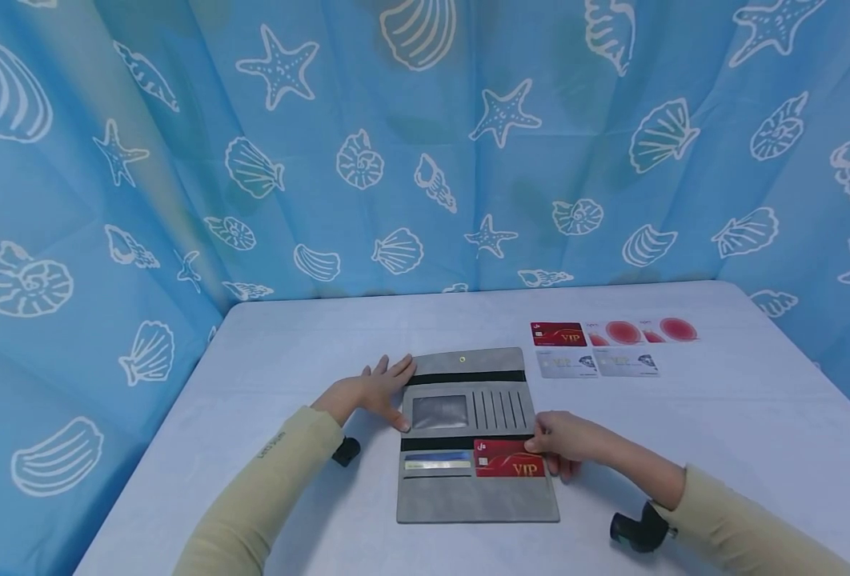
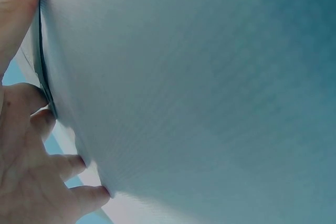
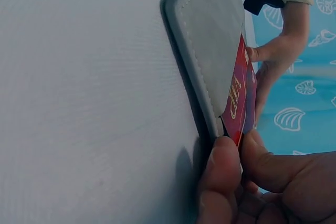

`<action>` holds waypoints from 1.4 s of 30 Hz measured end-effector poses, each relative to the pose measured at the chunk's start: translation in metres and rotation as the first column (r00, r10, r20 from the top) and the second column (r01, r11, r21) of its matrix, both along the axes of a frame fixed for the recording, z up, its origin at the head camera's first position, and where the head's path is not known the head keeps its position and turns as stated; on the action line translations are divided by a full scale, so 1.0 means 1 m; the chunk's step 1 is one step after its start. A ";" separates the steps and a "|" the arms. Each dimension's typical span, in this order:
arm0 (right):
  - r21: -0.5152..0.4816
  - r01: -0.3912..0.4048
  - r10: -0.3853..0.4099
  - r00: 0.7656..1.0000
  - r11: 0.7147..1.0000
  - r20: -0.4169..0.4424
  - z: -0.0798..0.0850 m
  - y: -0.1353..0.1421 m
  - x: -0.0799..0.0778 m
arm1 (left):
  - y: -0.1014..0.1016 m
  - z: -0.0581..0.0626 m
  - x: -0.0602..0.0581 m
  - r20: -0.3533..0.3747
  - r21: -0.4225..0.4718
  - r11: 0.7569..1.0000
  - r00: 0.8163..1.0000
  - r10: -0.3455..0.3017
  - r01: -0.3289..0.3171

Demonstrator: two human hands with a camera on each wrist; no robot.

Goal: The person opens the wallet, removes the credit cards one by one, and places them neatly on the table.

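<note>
A grey long wallet (image 1: pixel 477 506) lies unfolded on the white table, with card slots and a clear window (image 1: pixel 439 412) in its middle panel. A red VIP card (image 1: pixel 500 458) sits at the right of its lower panel, beside a blue and white card (image 1: pixel 437 462) in the left slot. My right hand (image 1: pixel 571 438) pinches the red card's right end at the wallet's edge, thumb on top; its lower fingers are partly hidden. With fingers spread, my left hand (image 1: pixel 382 394) rests along the wallet's left edge. The right wrist view shows the red card (image 3: pixel 239 98) rising at a slant past the wallet's border.
Behind and right of the wallet lie another red VIP card (image 1: pixel 558 334), two pale cards with red circles (image 1: pixel 623 333) and two silver cards (image 1: pixel 567 364), in two rows. A blue shell-patterned curtain (image 1: pixel 425 160) hangs behind the table. Black cameras (image 1: pixel 641 530) sit at both wrists.
</note>
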State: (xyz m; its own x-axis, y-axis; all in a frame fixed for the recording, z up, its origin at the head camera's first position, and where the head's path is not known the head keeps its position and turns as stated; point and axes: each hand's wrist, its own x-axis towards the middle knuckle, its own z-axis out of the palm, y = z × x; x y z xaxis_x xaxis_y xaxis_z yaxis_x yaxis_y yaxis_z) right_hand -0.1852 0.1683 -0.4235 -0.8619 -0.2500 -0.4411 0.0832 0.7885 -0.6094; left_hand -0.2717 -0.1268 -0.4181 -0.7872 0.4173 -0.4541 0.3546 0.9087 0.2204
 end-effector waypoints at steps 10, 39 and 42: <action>0.006 0.011 -0.010 0.998 1.000 -0.066 0.003 -0.001 -0.001 | 0.001 0.000 0.000 0.010 0.001 1.000 1.000 0.007 -0.007; -0.288 0.090 -0.135 0.981 0.953 -0.139 0.001 0.009 0.003 | 0.000 -0.001 0.002 -0.001 0.008 1.000 1.000 -0.015 0.015; -0.333 0.117 -0.158 0.983 0.936 -0.099 0.001 0.012 0.004 | 0.000 0.000 0.002 -0.002 0.004 1.000 1.000 -0.015 0.015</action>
